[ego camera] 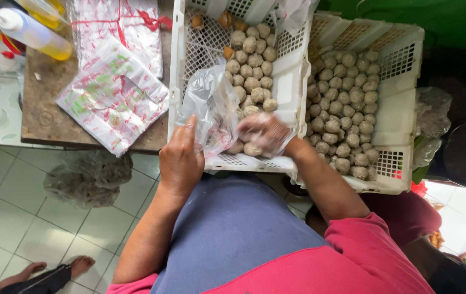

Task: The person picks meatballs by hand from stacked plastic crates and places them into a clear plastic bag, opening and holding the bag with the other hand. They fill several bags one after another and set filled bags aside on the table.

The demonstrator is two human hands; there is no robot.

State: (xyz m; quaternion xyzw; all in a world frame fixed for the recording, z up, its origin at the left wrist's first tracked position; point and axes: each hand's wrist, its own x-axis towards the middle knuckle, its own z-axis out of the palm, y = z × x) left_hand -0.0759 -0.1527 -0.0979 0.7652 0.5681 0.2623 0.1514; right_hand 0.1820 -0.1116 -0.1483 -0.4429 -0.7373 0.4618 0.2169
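Above left hand [181, 160], upright bag [210, 106] (mouth down)

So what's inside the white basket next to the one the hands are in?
The white basket on the right is full of round greyish-brown balls, piled close together. They cover most of its floor, so what lies beneath them is hidden. Only the slotted walls show.

The near crate [189, 65] leaves bare mesh along its left wall, room to reach in; meatballs [252, 60] fill its right half, and the clear bag [211, 106] stands across the middle. The far crate [402, 81] is packed. Printed bags [113, 98] and a squeeze bottle [31, 32] crowd the counter [42, 117]
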